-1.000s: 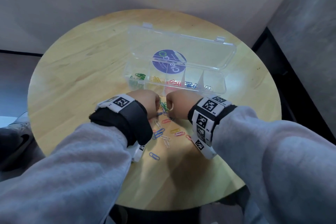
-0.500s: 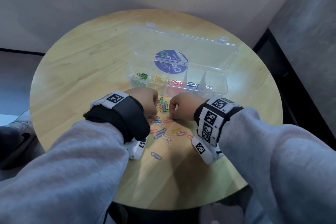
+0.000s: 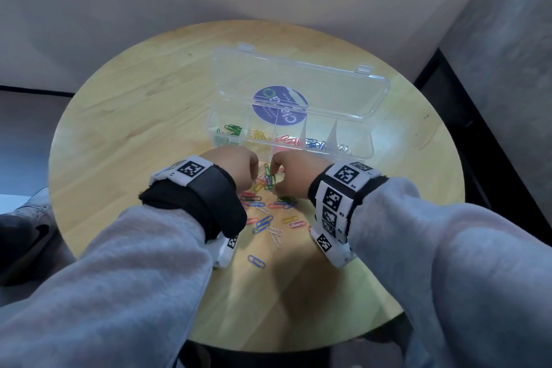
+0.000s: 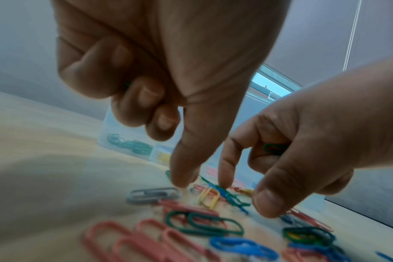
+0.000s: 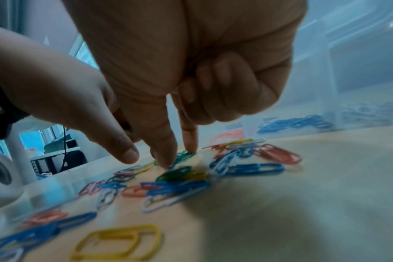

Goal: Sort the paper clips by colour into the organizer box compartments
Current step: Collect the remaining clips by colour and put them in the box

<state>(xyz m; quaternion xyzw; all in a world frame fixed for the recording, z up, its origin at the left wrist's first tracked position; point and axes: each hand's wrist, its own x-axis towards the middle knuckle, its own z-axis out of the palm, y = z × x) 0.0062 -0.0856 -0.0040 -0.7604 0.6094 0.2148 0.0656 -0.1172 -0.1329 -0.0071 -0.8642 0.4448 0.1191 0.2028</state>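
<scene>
A pile of loose coloured paper clips (image 3: 264, 207) lies on the round wooden table (image 3: 125, 116), just in front of the clear organizer box (image 3: 369, 140). Its compartments hold, from left to right, green (image 3: 230, 130), yellow, red, blue and white clips. My left hand (image 3: 254, 172) hovers over the far end of the pile, one finger pointing down; a bit of green shows inside its curled fingers (image 4: 132, 99). My right hand (image 5: 177, 157) pinches a green clip (image 5: 184, 155) on the table. Its curled fingers hold another green clip (image 4: 274, 148).
The box lid (image 3: 298, 84) stands open toward the far side, with a round purple sticker on it. A single blue clip (image 3: 256, 261) lies nearer to me. The table edge curves close on both sides; a shoe (image 3: 30, 218) is on the floor at left.
Both hands have stayed over the far end of the pile and shifted only slightly. The box and the loose clips nearer to me lie as before.
</scene>
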